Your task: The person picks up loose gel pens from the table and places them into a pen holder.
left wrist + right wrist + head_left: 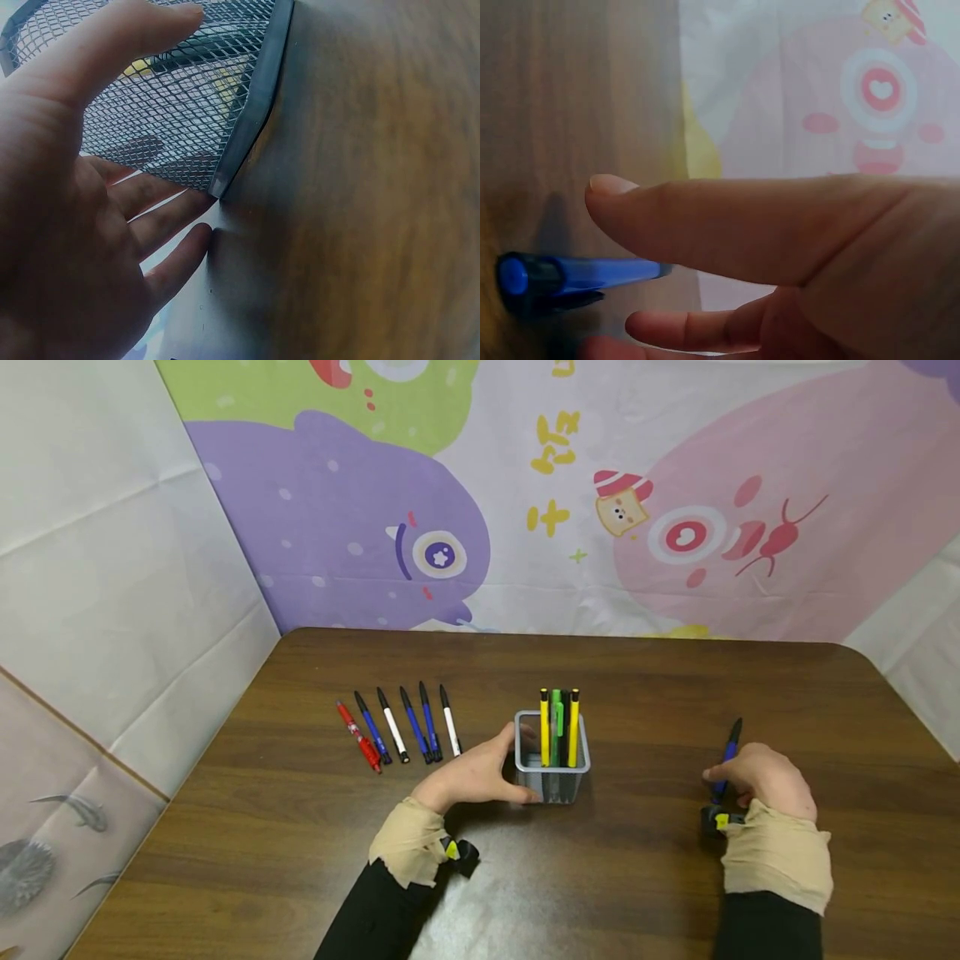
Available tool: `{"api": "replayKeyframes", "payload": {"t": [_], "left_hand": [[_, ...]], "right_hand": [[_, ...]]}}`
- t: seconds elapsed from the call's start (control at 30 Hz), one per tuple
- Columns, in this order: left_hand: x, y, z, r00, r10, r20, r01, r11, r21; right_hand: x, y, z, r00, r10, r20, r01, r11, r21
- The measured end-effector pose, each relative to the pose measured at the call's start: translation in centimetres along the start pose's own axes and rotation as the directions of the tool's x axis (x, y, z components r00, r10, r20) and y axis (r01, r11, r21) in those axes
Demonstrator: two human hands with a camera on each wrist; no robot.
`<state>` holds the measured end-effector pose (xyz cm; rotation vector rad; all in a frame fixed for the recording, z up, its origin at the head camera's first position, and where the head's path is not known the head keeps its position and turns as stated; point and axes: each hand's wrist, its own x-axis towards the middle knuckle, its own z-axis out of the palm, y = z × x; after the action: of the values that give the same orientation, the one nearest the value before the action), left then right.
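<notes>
A grey mesh pen holder [553, 783] stands upright on the table, with yellow, green and black pens [557, 727] in it. My left hand [476, 772] holds it from the left; in the left wrist view the thumb lies along the mesh [172, 112] and the other fingers reach round its far side. Over to the right, a blue pen [731, 750] with black ends lies under my right hand [767, 779]. The right wrist view has this blue pen [607, 271] between the spread thumb and fingers, apparently untouched.
Left of the holder lies a loose row of pens: a red one [358, 737], blue ones [372, 727] and white ones [392, 725]. The brown wooden table [637, 693] ends at a cartoon-printed cloth [525, 585] behind. A white cloth wall [135, 568] borders the left.
</notes>
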<state>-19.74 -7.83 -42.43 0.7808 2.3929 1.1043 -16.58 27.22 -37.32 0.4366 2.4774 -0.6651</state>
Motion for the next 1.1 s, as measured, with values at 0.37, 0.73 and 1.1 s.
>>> {"api": "replayKeyframes", "payload": {"t": [0.37,0.73,1.1], "left_hand": [[0.01,-0.05,-0.01,1.0,0.002,0.003,-0.002,1.0,-0.009],[0.02,-0.11,0.01,1.0,0.0,0.002,0.0,1.0,-0.006],[0.02,0.04,0.03,1.0,-0.003,-0.004,0.003,1.0,0.007]], "right_hand": [[0.25,-0.29,0.74,0.996,0.088,-0.029,-0.087,0.996,0.004],[0.03,-0.78,0.75,0.997,0.077,-0.014,-0.077,0.997,0.022],[0.11,-0.85,0.66,0.997,0.07,-0.013,-0.07,0.998,0.009]]}}
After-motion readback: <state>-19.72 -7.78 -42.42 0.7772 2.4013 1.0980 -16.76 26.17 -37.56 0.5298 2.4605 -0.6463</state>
